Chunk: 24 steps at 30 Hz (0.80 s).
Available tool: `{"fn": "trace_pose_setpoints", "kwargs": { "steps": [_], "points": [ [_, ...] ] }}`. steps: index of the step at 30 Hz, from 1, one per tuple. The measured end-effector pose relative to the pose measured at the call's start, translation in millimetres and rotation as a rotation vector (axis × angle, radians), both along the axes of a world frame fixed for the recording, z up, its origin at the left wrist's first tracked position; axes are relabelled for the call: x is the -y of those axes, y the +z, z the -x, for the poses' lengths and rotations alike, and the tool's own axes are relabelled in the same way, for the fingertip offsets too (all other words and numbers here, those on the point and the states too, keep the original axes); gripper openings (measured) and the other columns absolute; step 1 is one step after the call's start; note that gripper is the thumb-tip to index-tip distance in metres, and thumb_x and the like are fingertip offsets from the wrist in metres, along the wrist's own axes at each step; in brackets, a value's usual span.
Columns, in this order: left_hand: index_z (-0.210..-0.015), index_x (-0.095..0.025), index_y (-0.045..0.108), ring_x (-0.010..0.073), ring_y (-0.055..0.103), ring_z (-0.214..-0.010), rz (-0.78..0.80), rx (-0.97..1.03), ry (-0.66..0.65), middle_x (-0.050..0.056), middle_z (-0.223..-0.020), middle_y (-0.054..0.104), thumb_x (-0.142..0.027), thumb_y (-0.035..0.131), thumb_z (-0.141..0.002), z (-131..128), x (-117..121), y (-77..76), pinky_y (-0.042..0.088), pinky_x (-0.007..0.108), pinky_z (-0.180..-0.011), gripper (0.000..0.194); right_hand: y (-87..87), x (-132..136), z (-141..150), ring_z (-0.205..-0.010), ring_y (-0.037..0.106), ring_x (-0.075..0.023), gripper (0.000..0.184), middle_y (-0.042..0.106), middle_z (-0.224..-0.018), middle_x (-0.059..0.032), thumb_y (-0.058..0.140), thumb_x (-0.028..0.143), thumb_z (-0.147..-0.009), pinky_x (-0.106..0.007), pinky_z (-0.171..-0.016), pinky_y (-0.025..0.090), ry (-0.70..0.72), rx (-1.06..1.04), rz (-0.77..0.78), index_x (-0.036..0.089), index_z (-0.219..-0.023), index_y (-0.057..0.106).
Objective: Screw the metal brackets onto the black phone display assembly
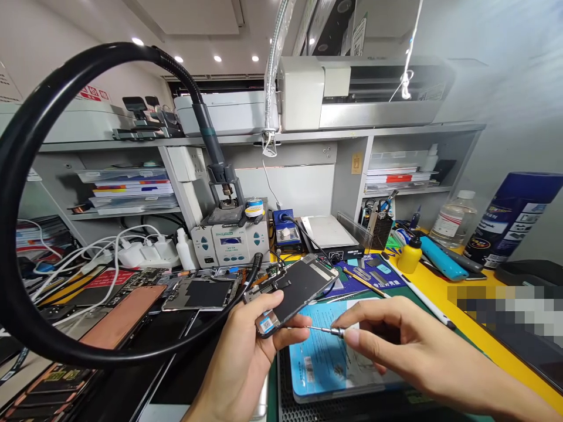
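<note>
My left hand [253,334] grips a phone screen assembly [299,287] by its lower end, thumb across its black back and fingers beneath. A small sticker with a square code [266,324] is near the thumb. In my right hand [396,334] is a thin screwdriver [323,330], pinched between thumb and fingers. Its shaft points left, and the tip is close to the fingertips of my left hand; whether it touches them I cannot tell. Below both hands lies a blue and white box [316,369].
A thick black hose [44,105] loops across the left side from a hot air station [233,240]. Phone parts [197,293] cover the left bench. At right stand a yellow bottle [409,256], a clear bottle [453,220] and a dark blue spray can [510,220].
</note>
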<state>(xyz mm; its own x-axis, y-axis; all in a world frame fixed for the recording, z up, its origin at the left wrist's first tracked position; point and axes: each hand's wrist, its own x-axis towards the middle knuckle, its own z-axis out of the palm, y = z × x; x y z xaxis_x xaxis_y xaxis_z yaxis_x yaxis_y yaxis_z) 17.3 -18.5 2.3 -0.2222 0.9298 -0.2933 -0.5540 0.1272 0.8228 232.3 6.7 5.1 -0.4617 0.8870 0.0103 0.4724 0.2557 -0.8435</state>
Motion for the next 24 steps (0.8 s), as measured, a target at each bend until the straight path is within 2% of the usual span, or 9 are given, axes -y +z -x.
{"fn": "trace_pose_setpoints", "kwargs": {
  "steps": [7, 16, 24],
  "points": [
    [-0.074, -0.005, 0.072, 0.0271, 0.073, -0.066, -0.002, 0.001, 0.009, 0.011, -0.07, 0.068, -0.012, 0.069, -0.078, 0.2, -0.6, -1.1, 0.063, 0.034, -0.056, 0.008, 7.2, 5.0, 1.8, -0.072, 0.067, -0.0219, 0.042, 0.076, -0.097, -0.0053, 0.059, 0.06, -0.088, -0.027, -0.058, 0.057, -0.016, 0.008, -0.029, 0.024, -0.1, 0.079],
    [-0.079, -0.006, 0.073, 0.0261, 0.073, -0.065, -0.029, -0.001, -0.002, 0.01, -0.077, 0.069, -0.013, 0.069, -0.079, 0.1, -0.6, -1.4, 0.062, 0.032, -0.053, 0.008, 4.5, 4.8, 1.8, -0.067, 0.066, -0.0202, 0.044, 0.075, -0.096, -0.0056, 0.06, 0.062, -0.086, -0.027, -0.057, 0.057, -0.048, 0.004, -0.016, 0.024, -0.099, 0.078],
    [-0.074, -0.007, 0.07, 0.0259, 0.073, -0.064, -0.021, 0.011, 0.019, 0.008, -0.072, 0.067, -0.011, 0.069, -0.078, -0.8, -0.2, -1.1, 0.063, 0.033, -0.053, 0.006, 5.5, 5.7, 2.7, -0.064, 0.066, -0.0201, 0.046, 0.075, -0.089, -0.0051, 0.06, 0.063, -0.084, -0.027, -0.056, 0.056, -0.051, 0.012, -0.01, 0.023, -0.098, 0.078]
  ]
}}
